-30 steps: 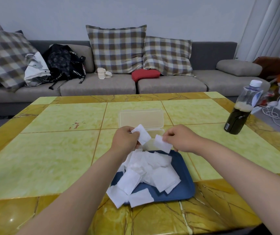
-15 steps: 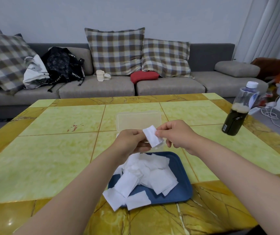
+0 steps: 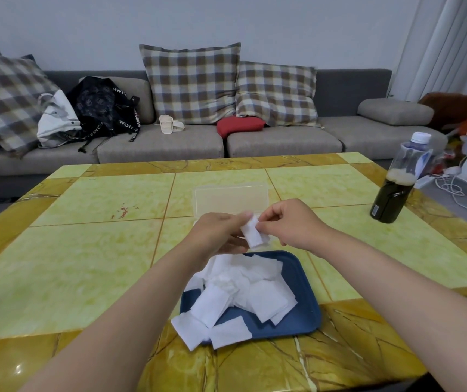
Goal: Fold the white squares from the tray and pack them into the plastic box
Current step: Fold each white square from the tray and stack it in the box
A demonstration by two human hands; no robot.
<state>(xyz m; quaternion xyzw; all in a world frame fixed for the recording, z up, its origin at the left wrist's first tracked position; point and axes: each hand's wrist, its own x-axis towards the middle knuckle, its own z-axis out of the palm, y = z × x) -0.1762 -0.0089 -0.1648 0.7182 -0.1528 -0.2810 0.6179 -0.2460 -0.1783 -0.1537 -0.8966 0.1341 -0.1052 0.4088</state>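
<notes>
A second earlier each hand had held its own white piece over the far end of the blue tray; by this moment the two had come together on one white square, raised just above the tray's far rim. Half a second before, that square had still stood open between the fingers; now it looked doubled and narrower, so the fold was probably being pressed shut and the piece would soon be ready for packing.

The left hand cupped the square from below and from the tray's left side, its grip clamped on the near edge with the thumb on top. The right hand met it from the tray's right side, its grip pinched together on the square's upper corner. The square therefore lay between both grips, touching each.

The plastic box sat open on the desk just beyond the tray, directly behind the hands; whether it already held any pieces could not be told. A loose heap of unfolded white squares filled the tray, several spilling over its near-left corner onto the desk, so most of the job seemingly remained.
</notes>
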